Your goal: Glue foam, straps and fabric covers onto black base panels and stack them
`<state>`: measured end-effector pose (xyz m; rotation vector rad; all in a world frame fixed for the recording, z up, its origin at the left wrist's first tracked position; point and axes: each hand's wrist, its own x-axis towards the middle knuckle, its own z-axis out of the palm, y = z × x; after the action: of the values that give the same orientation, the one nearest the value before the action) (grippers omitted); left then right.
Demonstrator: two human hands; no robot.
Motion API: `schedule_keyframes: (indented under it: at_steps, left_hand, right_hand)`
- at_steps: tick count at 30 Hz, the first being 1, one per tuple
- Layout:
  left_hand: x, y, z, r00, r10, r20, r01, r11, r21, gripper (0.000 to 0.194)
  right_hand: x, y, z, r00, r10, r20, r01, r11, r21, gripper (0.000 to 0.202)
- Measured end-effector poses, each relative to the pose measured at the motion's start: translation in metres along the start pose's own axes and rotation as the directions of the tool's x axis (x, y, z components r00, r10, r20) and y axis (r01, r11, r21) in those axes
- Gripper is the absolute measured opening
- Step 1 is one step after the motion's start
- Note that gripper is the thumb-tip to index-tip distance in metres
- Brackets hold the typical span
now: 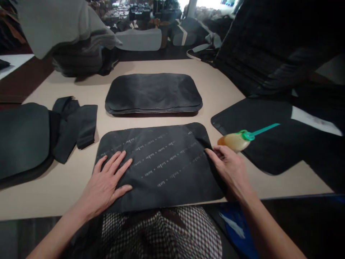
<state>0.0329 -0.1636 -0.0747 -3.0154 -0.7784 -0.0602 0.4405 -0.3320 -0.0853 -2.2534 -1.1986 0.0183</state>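
A black fabric panel with rounded corners and slanted rows of pale printed lettering lies flat at the front of the table. My left hand rests on its left part, palm down with the fingers spread. At the panel's right edge, my right hand pinches the black material between thumb and fingers, and the edge is slightly lifted there. Just beyond the right hand lies a squeeze bottle of amber liquid with a green cap and long green nozzle.
A stack of black rounded panels sits behind the panel. On the left are dark strips and a thick black pad pile. Large dark pieces cover the right side below a tall black stack. Grey sheets are piled at back left.
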Motion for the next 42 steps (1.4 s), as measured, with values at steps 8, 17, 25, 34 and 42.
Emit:
schedule_keyframes:
  at_steps: [8,17,25,34,42]
  left_hand:
    - [-0.001,-0.002,0.003,1.000,0.022,-0.005,-0.022,0.999,0.025,0.086]
    - [0.000,-0.003,0.002,1.000,0.017,-0.008,-0.016,0.999,0.032,0.089]
    - [-0.004,-0.002,0.002,1.000,0.012,-0.017,-0.011,0.999,0.047,0.094]
    - [0.056,-0.040,-0.019,0.994,-0.110,0.015,0.110,0.993,-0.041,0.063]
    - [0.074,-0.054,0.001,0.990,-0.126,0.065,0.123,0.991,0.044,0.066]
  right_hand:
    - [0.008,-0.005,-0.004,0.998,0.045,0.033,-0.042,0.996,-0.083,0.046]
    - [0.009,-0.009,-0.002,0.997,0.052,0.052,-0.042,0.981,-0.189,0.041]
    - [0.002,-0.034,-0.007,0.966,-0.258,-0.025,0.224,0.880,-0.418,0.041]
    - [0.050,-0.045,0.031,0.805,-0.532,0.263,0.587,0.779,-0.221,0.065]
    - [0.056,-0.035,0.045,0.808,-0.523,0.271,0.583,0.777,-0.237,0.070]
